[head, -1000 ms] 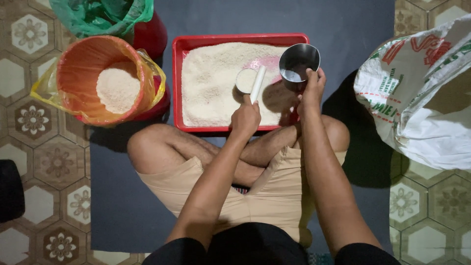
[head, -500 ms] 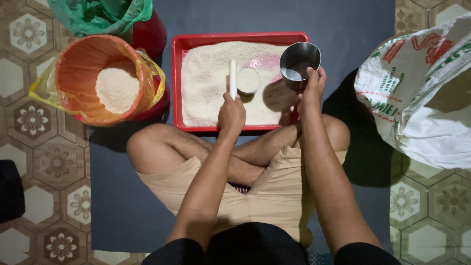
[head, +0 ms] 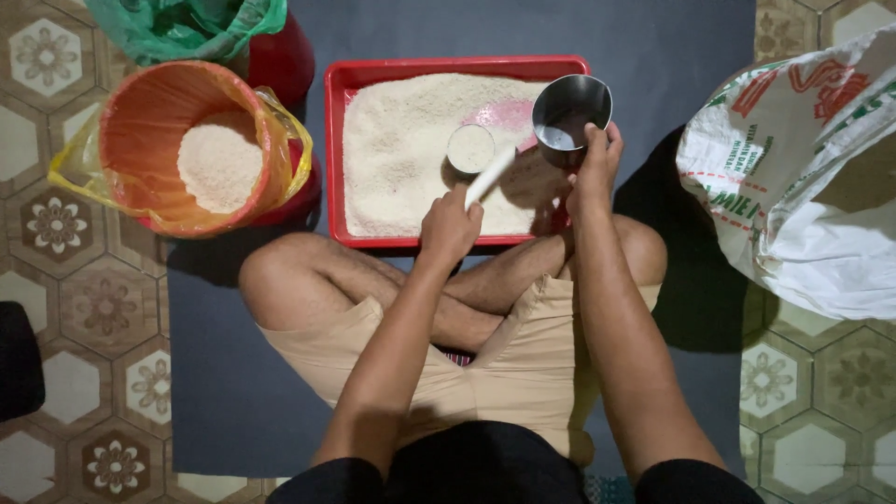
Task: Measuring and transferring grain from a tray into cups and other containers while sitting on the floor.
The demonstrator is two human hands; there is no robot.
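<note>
A red tray (head: pixel 373 73) full of white rice lies on the dark mat in front of my crossed legs. My left hand (head: pixel 450 227) grips the handle of a small white scoop (head: pixel 471 149), whose round bowl is heaped with rice and hangs over the middle of the tray. My right hand (head: pixel 594 168) holds a steel cup (head: pixel 570 105) at the tray's right edge; a little rice shows inside it.
An orange bucket (head: pixel 140 103) lined with a yellow bag holds a mound of rice at the left. A green bag (head: pixel 187 23) sits in a red bucket behind it. A large white printed sack (head: pixel 803 177) lies at the right. Patterned floor tiles surround the mat.
My left hand has swung the scoop from near the cup down into the rice and lifted it again, full, angled toward the cup. The right hand and cup have stayed in place.
</note>
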